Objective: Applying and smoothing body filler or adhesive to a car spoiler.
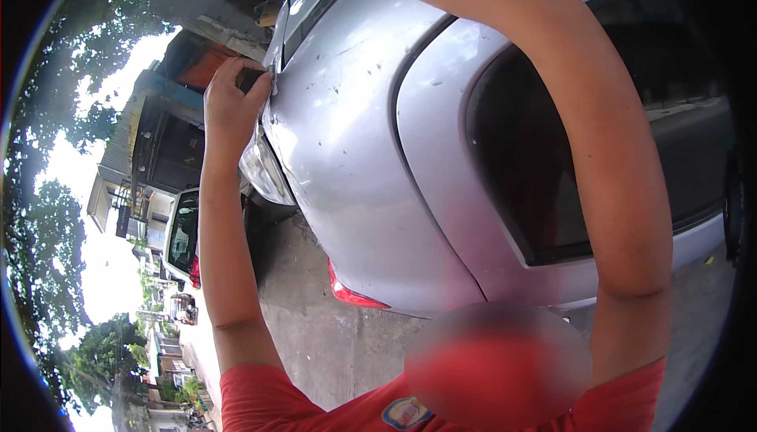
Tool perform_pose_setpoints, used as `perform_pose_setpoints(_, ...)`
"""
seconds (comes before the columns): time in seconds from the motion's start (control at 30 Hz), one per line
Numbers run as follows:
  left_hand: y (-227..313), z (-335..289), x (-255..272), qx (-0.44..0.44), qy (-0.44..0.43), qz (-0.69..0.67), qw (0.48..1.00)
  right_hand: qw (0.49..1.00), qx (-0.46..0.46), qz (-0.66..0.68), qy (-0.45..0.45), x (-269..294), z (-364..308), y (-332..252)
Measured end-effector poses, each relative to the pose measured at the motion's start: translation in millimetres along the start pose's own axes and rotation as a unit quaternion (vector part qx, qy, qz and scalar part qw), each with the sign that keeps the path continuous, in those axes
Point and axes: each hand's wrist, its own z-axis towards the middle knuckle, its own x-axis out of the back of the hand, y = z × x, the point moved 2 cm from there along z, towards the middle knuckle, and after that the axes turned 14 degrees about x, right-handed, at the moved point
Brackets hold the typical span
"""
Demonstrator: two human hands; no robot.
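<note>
Beside the left fingers [243, 63], the car body [339, 156] looks like glossy metal, flecked with small marks. Below them, the lamp [271, 172] is shiny clear plastic, the sleeve [260, 396] matt cloth.

The car [347, 132] is shining silver with a few dark spots, and its window [524, 148] at three o'clock is looking black. The tail light [352, 293] near six o'clock is showing red, the shirt [260, 399] at seven is showing red too, and leaves [67, 54] at ten are looking green.
</note>
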Motion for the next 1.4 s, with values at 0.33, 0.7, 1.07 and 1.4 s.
perform_pose_setpoints(0.33,-33,-14,1,-0.063,0.009,-0.048,0.997,1.000,-0.008,-0.010,-0.018,-1,8,7)
perform_pose_setpoints(0.7,-42,-18,3,-0.080,-0.018,-0.030,0.996,0.998,-0.039,-0.033,-0.038,14,10,-15)
perform_pose_setpoints(1.07,-43,5,-11,-0.096,-0.011,-0.168,0.981,0.997,-0.031,-0.058,-0.035,14,15,-18)
perform_pose_setpoints(1.4,-35,12,-15,0.018,-0.053,-0.196,0.979,0.996,-0.048,-0.052,-0.055,12,15,-20)
